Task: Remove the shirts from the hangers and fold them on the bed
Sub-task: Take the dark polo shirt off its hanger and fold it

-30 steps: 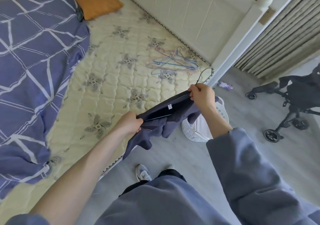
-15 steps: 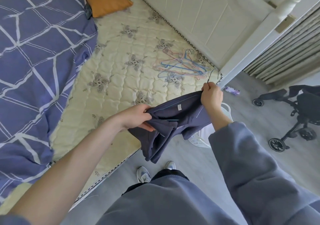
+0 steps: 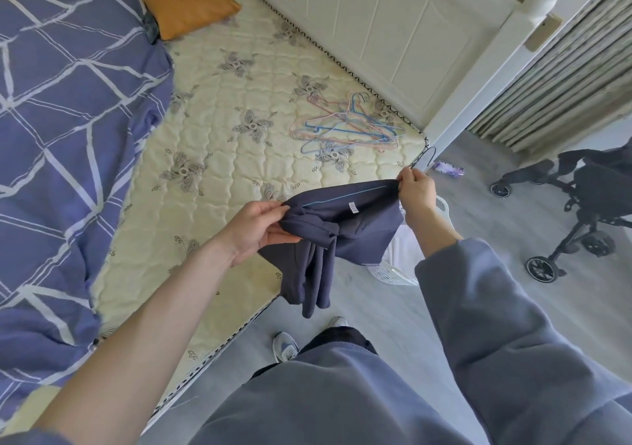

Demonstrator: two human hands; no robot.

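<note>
Navy shirt [image 3: 345, 225] stretched over the bed [image 3: 219, 143] edge near its corner, one end pinched in the left grip [image 3: 254, 231], the other in the right grip [image 3: 415, 191]. Hanger [image 3: 430, 156] mostly hidden, seen only as a hook above the right fingers. White basket [image 3: 393, 270] half covered behind the cloth. Loose hangers [image 3: 345, 130] near the corner; bare quilting beside the duvet [image 3: 68, 109].

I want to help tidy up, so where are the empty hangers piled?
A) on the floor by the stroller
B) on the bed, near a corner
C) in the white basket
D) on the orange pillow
B: the hangers lie in a loose heap on the bed, close to its corner.
</note>
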